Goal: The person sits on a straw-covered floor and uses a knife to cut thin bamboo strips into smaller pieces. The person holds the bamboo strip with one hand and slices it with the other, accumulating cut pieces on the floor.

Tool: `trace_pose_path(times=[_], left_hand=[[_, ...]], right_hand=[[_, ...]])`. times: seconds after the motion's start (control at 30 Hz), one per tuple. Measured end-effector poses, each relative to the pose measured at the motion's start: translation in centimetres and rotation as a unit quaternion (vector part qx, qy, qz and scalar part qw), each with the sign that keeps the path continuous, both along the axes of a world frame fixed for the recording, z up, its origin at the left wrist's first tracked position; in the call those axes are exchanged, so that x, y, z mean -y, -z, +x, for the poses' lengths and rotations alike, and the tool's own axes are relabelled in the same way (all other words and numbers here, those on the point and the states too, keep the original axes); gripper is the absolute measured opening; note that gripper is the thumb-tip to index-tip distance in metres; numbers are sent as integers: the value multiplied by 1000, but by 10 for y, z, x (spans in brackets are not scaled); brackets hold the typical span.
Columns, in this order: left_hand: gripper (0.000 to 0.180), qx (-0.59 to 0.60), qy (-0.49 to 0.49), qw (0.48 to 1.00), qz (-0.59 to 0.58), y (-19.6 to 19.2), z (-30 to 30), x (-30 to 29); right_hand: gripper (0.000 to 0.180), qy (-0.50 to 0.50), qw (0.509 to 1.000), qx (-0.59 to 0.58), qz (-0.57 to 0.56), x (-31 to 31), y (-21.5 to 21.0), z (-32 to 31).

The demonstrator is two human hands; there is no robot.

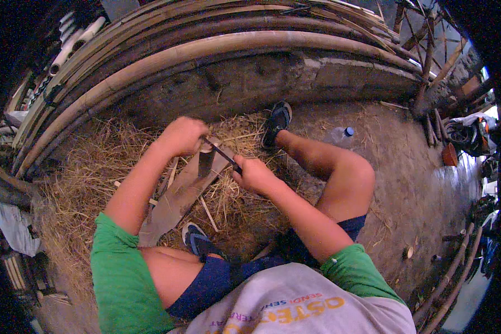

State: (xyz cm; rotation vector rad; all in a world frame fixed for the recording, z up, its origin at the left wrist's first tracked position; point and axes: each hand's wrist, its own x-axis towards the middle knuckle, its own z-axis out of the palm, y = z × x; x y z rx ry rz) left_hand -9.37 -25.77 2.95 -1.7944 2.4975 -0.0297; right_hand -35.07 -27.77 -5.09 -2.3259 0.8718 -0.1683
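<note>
My right hand is closed round the dark handle of a long, thin knife. Its blade slants up and left across a short wood or bamboo piece with a pale cut top. At the far end of the blade, my left hand is closed, slightly blurred, and what its fingers grip is hidden. Beneath the short piece lies a flat brown plank, slanting toward my left foot.
Straw and shavings cover the floor round the plank. Long bamboo poles lie along a low wall ahead. A clear bottle with a blue cap lies beyond my right knee. Sticks lie at the right.
</note>
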Motion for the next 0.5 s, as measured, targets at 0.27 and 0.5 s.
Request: trace_pose_path(times=[0.27,0.5], left_hand=[[45,28,0,999,16,-2,-87,1],[25,-134,-17,989,-65,37,-20,13]], right_hand=[[32,-3,1000,-6,21,-21,5,10],[34,-24,1000,-1,4,-9,3,4]])
